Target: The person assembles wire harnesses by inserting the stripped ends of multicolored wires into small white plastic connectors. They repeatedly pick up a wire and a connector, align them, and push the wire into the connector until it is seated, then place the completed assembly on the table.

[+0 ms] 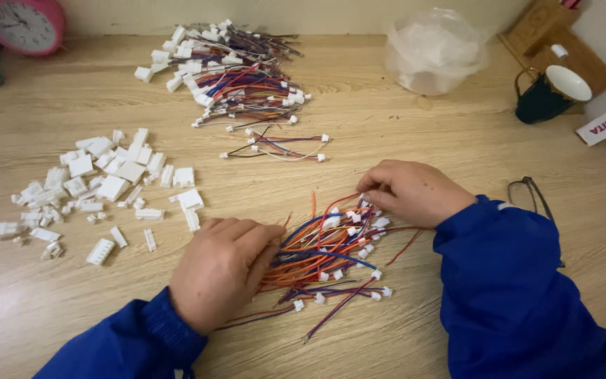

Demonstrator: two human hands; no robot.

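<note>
Pale wood worktop [401, 337] carries everything, and nearest you lies a loose bundle of coloured wires [324, 256] between your hands. Your left hand [222, 270] presses its curled grip onto the wire ends, pinning them flat; your right hand [412, 191] has its grip pinched on a small white plug at the far end. Beyond, white connector housings [106, 182] sit left, spectacles [531, 196] right, bare wood between. Farther off lie a wire heap [236, 74], a plastic bag [433, 52] and a dark mug [548, 95].
</note>
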